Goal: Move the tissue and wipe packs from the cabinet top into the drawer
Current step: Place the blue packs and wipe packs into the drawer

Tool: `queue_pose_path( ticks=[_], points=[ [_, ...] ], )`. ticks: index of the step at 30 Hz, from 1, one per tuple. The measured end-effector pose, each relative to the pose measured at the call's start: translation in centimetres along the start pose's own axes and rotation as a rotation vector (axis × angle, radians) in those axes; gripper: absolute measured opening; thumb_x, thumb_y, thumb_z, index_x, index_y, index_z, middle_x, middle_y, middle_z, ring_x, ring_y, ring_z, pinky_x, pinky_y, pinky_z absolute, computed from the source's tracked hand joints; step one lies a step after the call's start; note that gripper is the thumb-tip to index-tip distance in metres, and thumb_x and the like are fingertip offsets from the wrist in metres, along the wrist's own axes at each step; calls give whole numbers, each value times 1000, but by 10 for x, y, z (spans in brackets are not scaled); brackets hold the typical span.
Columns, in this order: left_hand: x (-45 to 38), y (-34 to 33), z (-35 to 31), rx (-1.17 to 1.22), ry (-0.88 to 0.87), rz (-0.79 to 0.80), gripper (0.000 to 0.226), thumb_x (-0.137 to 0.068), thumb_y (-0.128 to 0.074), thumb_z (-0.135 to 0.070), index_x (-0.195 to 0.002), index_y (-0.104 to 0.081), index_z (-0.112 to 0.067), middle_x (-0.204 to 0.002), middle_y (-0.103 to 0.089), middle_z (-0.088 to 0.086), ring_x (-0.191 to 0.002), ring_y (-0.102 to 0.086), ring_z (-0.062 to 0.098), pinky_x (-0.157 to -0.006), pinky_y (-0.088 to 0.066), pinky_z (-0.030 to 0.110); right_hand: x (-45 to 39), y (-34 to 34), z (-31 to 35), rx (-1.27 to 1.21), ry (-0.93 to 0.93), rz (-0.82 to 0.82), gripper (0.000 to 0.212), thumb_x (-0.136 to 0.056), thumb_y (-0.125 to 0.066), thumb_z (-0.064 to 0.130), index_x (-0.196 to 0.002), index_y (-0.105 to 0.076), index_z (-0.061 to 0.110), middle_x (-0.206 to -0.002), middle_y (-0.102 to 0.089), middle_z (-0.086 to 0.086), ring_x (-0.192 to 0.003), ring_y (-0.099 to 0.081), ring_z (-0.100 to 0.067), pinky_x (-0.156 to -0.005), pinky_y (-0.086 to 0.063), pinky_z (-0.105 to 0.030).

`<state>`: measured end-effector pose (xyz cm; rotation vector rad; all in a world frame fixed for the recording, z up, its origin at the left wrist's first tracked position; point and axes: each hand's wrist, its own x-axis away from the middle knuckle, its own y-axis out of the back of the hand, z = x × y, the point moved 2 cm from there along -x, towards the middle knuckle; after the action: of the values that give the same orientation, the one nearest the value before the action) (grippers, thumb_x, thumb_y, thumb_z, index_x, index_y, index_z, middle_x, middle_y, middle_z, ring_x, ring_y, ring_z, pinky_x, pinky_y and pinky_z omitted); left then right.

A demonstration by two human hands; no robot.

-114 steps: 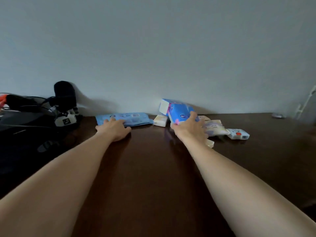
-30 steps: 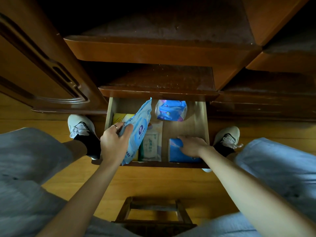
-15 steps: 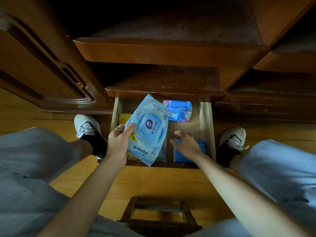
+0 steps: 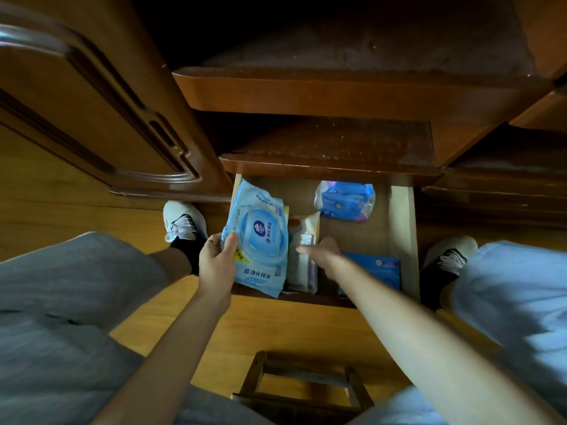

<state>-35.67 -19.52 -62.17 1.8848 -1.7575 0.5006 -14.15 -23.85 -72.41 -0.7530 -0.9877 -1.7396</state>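
Observation:
I look straight down into the open drawer. My left hand grips a flat light-blue wipe pack by its left edge, lying over the drawer's left side. My right hand is inside the drawer with fingers spread, touching a pale wipe pack in the middle. A blue tissue pack lies at the front right of the drawer. A blue and purple tissue bundle sits at the back right. A yellow pack is mostly hidden under the held pack.
The cabinet's shelf edges overhang the drawer's back. An open cabinet door stands to the left. My shoes flank the drawer on the wooden floor. A small wooden stool sits under me.
My left hand has lowered the light-blue wipe pack left and flatter into the drawer. My right hand left the blue tissue pack and moved left to the pale pack.

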Motion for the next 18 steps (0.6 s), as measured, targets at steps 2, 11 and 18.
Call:
queue_pose_path(
  ticks=[2, 11, 18],
  points=[
    [-1, -2, 1, -44, -22, 25, 22, -102, -60, -28, -114, -59, -9, -105, -74, 10, -92, -75, 24, -76, -63, 42, 0, 5, 0, 21, 8, 60, 66, -93, -76, 27, -146, -47, 1, -148, -54, -17, -132, -53, -34, -90, -44, -35],
    [-13, -15, 7, -270, -90, -32, 31, -105, -50, -23, -134, -51, -13, -112, -67, 3, -90, -66, 11, -58, -50, 25, 33, 81, 22, -230, 267, 9, 23, -98, -67, 30, -121, -66, 28, -116, -76, 1, -99, -75, -16, -78, -61, -37],
    [2, -44, 13, -220, -22, 265, 21, -101, -51, -11, -114, -62, -22, -103, -74, 3, -88, -72, 22, -71, -59, 38, 70, 76, 2, -632, 199, 347, 41, -94, -74, 32, -131, -67, 15, -125, -73, -9, -113, -72, -26, -81, -61, -41]
  ],
)
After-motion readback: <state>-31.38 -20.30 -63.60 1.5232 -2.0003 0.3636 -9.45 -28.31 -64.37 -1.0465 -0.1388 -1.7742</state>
